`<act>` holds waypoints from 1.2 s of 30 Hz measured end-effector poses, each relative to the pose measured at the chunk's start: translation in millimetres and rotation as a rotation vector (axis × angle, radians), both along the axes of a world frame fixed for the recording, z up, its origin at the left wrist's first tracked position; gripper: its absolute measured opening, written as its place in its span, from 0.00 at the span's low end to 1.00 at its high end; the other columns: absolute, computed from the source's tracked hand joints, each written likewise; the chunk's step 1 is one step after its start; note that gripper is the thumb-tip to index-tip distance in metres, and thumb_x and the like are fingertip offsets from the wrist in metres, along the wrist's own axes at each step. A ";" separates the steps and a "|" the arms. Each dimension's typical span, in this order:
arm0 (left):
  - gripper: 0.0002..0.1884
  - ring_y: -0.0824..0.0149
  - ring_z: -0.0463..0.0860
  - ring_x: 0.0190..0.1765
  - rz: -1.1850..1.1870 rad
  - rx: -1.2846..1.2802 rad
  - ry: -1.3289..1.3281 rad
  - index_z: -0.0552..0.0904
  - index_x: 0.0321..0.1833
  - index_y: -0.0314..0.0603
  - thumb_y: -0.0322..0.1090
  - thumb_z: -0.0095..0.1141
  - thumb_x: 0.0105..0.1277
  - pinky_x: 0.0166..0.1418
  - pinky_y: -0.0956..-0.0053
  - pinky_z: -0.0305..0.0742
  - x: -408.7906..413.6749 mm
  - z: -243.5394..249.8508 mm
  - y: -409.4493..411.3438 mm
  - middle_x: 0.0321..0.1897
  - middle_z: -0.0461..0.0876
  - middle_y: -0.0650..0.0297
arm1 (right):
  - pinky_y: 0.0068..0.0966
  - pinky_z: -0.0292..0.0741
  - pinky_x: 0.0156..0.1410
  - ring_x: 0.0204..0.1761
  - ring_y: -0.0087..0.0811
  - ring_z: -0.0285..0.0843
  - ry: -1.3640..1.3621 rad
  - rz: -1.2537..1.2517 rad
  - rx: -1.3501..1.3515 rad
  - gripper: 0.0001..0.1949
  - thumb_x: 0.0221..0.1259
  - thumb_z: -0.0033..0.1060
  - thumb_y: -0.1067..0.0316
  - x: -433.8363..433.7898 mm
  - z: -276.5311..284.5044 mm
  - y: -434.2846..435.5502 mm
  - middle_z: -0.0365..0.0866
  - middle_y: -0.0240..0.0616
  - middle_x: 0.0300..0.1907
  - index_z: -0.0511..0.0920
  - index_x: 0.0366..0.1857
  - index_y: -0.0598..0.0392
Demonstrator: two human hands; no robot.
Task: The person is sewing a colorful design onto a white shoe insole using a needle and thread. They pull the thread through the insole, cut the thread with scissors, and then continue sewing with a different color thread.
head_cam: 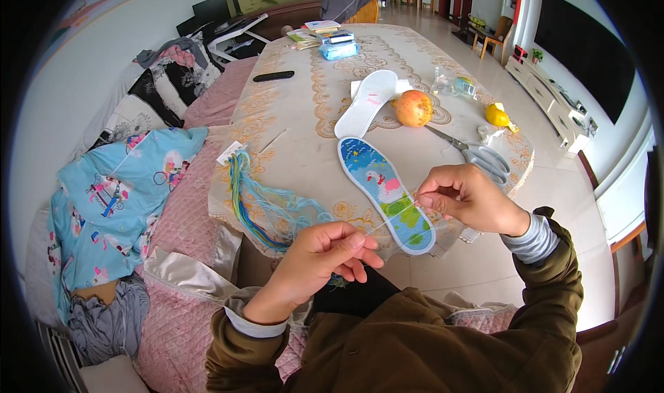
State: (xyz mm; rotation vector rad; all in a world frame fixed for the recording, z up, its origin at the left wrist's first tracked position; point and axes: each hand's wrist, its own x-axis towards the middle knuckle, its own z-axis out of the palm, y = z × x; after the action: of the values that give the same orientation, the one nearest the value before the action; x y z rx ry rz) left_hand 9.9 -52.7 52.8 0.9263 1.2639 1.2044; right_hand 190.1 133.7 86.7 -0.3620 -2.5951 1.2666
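Observation:
A pale thread point(390, 220) runs taut between my two hands, above a cross-stitched insole point(386, 196) with blue, pink and green patterns. Thumb and forefinger of my left hand point(337, 250) pinch its lower end, the other fingers loosely spread. My right hand point(456, 198) pinches the other end near the insole's right edge; whether a needle is there I cannot tell. Beyond the patterned insole lies a white insole point(369, 102) with pink marks. A bundle of blue, green and yellow embroidery threads point(241, 201) spreads on the table left of the insoles, its strands reaching toward my left hand.
Grey-handled scissors point(480, 157) lie right of a round reddish fruit point(413, 108). Farther right are a yellow fruit point(497, 115) and clear plastic packaging point(455, 86). A black elongated object point(273, 76), books point(306, 37) and a blue packet point(339, 50) rest on the cloth-covered table point(295, 113).

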 end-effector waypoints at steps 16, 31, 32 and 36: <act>0.14 0.77 0.77 0.26 0.074 0.103 0.192 0.79 0.39 0.33 0.39 0.47 0.71 0.30 0.84 0.71 13.9 -9.9 9.5 0.27 0.83 0.60 | 0.23 0.75 0.35 0.28 0.22 0.78 -0.035 0.276 -0.041 0.09 0.55 0.60 0.76 -19.6 -5.0 -18.7 0.82 0.35 0.27 0.78 0.40 0.58; 0.17 0.59 0.80 0.34 0.314 -0.210 0.856 0.80 0.32 0.36 0.46 0.61 0.55 0.39 0.63 0.73 -80.4 -46.7 141.3 0.28 0.80 0.55 | 0.14 0.72 0.30 0.23 0.18 0.72 0.432 -0.235 -0.686 0.06 0.62 0.54 0.70 -106.3 -12.4 124.1 0.82 0.37 0.33 0.74 0.38 0.60; 0.16 0.61 0.80 0.35 0.343 -0.166 0.781 0.79 0.34 0.37 0.45 0.60 0.57 0.40 0.65 0.74 -82.2 -53.4 143.3 0.28 0.80 0.56 | 0.14 0.72 0.30 0.23 0.18 0.72 0.427 -0.277 -0.710 0.06 0.61 0.54 0.71 -111.0 -23.9 124.9 0.82 0.36 0.32 0.74 0.38 0.60; 0.10 0.68 0.79 0.39 0.545 0.029 0.292 0.75 0.40 0.38 0.37 0.55 0.63 0.41 0.73 0.75 -73.9 -32.0 126.2 0.34 0.79 0.61 | 0.15 0.69 0.28 0.22 0.17 0.68 0.487 -0.285 -0.634 0.05 0.61 0.55 0.70 -105.5 -33.8 116.5 0.80 0.33 0.29 0.74 0.37 0.58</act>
State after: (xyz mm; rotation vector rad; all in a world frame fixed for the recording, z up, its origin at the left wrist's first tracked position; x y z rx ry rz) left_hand -64.0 73.4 20.8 0.8218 1.8142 1.5448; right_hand 84.6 250.2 52.9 -0.4391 -1.6430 1.7725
